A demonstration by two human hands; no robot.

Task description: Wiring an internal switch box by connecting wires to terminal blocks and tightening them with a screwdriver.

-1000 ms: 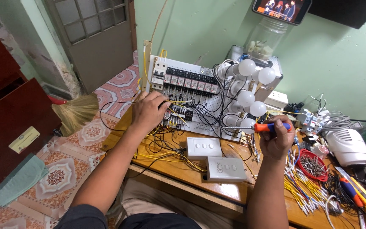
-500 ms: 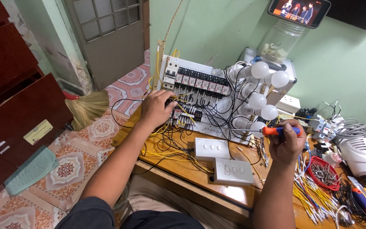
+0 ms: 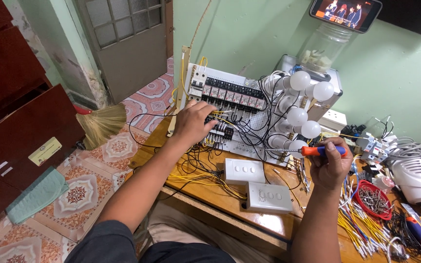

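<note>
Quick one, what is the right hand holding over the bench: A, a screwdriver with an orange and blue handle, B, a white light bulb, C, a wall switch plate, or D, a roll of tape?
A: the right hand grips a screwdriver with an orange and blue handle, its shaft pointing left toward the wiring board.

On the table (image 3: pixel 220 202), the wiring board (image 3: pixel 230 109) stands at twelve o'clock, two switch plates (image 3: pixel 244 171) before it, bulbs (image 3: pixel 298 117) at two, bowl (image 3: pixel 375 199) at three.
</note>
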